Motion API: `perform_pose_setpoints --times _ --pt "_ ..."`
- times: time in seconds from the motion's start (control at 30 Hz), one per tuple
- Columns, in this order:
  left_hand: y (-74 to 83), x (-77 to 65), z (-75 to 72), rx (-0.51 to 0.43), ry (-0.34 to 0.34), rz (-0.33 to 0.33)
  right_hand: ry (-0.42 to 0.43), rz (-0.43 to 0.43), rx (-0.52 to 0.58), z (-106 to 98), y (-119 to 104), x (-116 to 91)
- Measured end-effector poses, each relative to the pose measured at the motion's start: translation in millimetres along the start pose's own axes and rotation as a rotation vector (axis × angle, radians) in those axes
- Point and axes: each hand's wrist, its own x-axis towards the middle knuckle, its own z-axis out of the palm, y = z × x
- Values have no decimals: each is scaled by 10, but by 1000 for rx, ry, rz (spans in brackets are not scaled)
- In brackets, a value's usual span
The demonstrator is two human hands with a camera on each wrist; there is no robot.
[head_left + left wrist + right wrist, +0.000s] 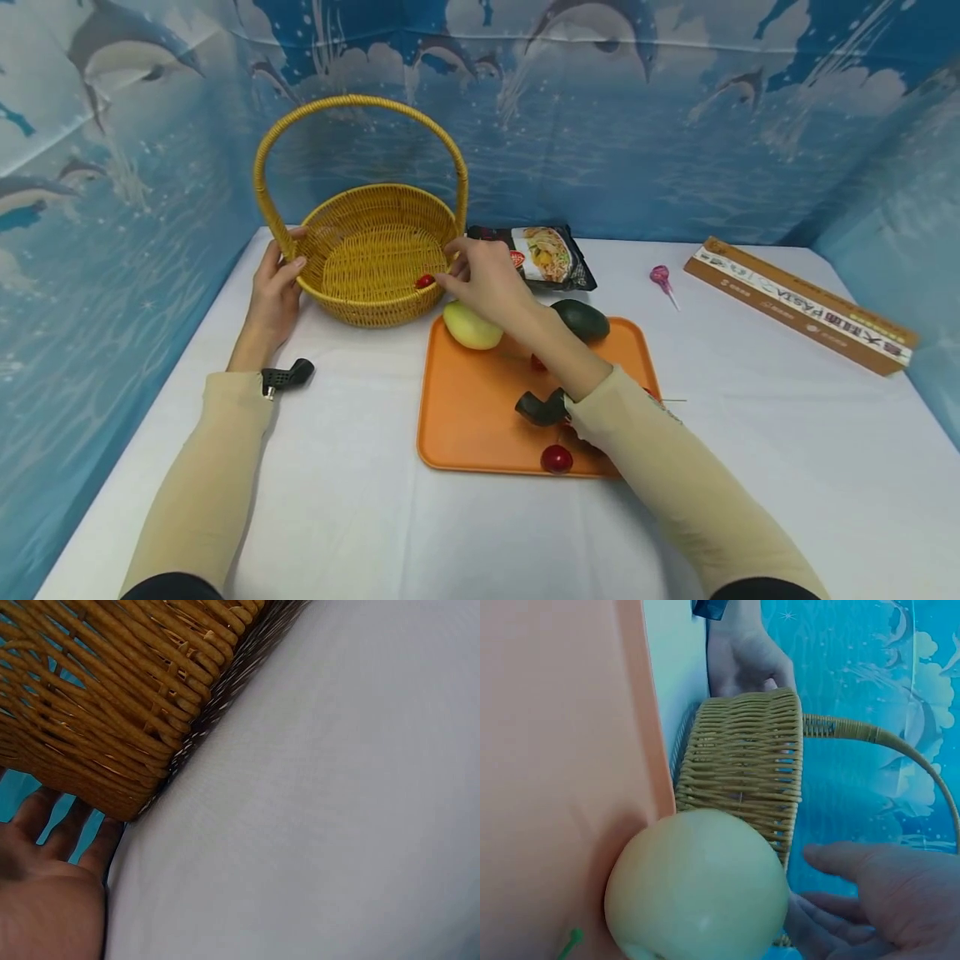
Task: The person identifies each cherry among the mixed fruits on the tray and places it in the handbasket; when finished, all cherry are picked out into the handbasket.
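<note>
- Head view: left hand (273,296) at the left side of the yellow wicker basket (352,312), thumb in front, fingers behind near the foot of the handle (360,100); clamped on the basket there.
- Head view: right hand (491,279) over the basket's right rim, fingers bent, thumb tip just beside a small red cherry (424,282).
- Small red cherry within the basket's outline, near the right side; cannot tell whether touching the wicker or the thumb.
- Head view: orange tray (472,417) to the right and in front of the basket, partly covered by the right sleeve (667,467). On it: pale yellow-green fruit (471,327) at back left, dark green fruit (582,319) at back right, second cherry (557,459) by the front edge.
- Behind the tray, black food packet (536,254); farther right, pink lollipop (660,275) and long brown box (798,308), lying slantwise.
- Left wrist view: palm low at left, fingers reaching behind the woven wall; thumb out of frame.
- Right wrist view: thumb and fingers apart, loosely bent, beside the basket rim; pale yellow-green fruit large in front of the wicker wall, left hand at the basket's far side.
</note>
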Motion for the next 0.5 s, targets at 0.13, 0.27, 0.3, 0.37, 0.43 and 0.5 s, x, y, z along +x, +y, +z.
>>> perform_pose_setpoints --times 0.13,0.27,0.3,0.37,0.43,0.5 --pt "2 2 -12 -9 7 5 -20 -49 39 -49 9 -84" --pt "-3 -4 -34 -23 12 4 5 -105 86 -108 9 -203" --pt "-4 -4 -36 -22 10 3 15 -111 94 -130 10 -238" --pt "-8 -2 -32 -22 12 -2 38 -112 104 -182 19 -309" --pt "-8 0 -20 -25 14 -4 58 -107 99 -242 35 -379" --pt "-11 6 -8 -23 16 -3 74 -96 91 -309 56 -455"
